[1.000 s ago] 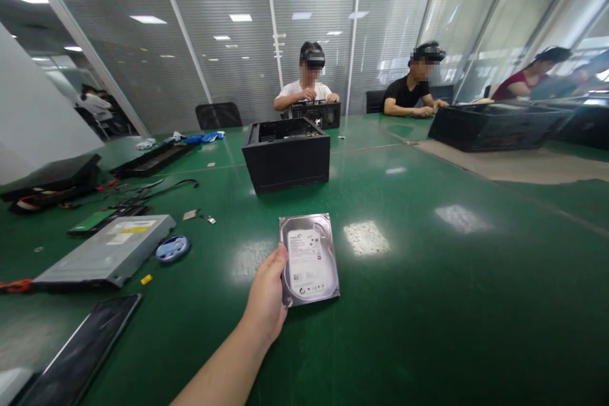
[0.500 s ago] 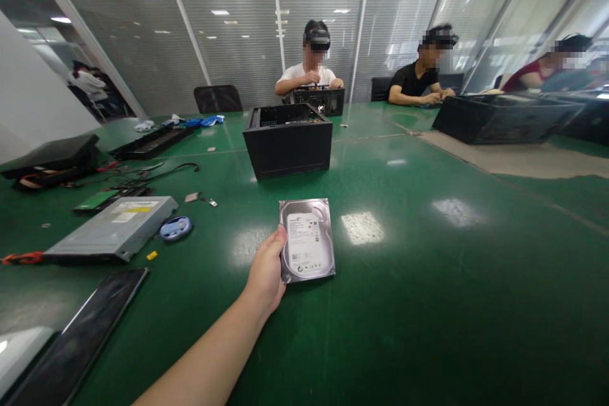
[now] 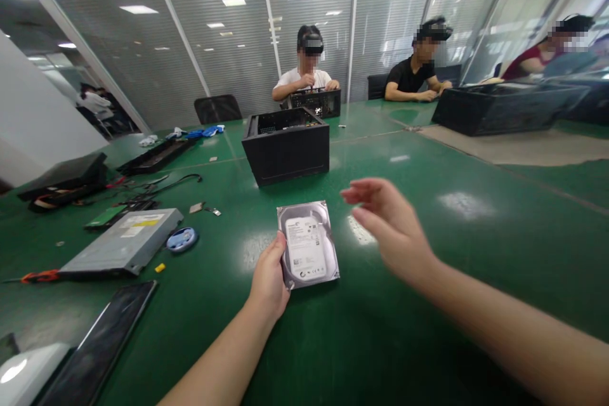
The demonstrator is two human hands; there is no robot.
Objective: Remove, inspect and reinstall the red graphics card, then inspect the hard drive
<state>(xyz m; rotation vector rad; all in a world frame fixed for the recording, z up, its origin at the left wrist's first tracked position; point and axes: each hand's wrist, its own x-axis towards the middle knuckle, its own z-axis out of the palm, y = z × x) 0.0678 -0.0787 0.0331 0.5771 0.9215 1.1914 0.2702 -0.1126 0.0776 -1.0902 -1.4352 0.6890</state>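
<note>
A silver hard drive [image 3: 308, 244] with a white label lies label-up over the green table [image 3: 428, 304]. My left hand [image 3: 269, 280] grips its left edge, thumb on the top face. My right hand [image 3: 387, 222] hovers just right of the drive, fingers stretched out and slightly blurred, holding nothing and not touching it. Beyond the drive stands an open black computer case [image 3: 286, 152].
A grey optical drive [image 3: 124, 248], a blue round piece [image 3: 181, 239], a green circuit board [image 3: 107, 216], cables and an orange-handled tool [image 3: 37, 276] lie to the left. A dark panel [image 3: 98, 347] lies near the front left. Three people sit at the far side with other black cases [image 3: 504, 108].
My right hand has come into view from the right and now hovers beside the drive. My left hand still holds the drive in about the same place.
</note>
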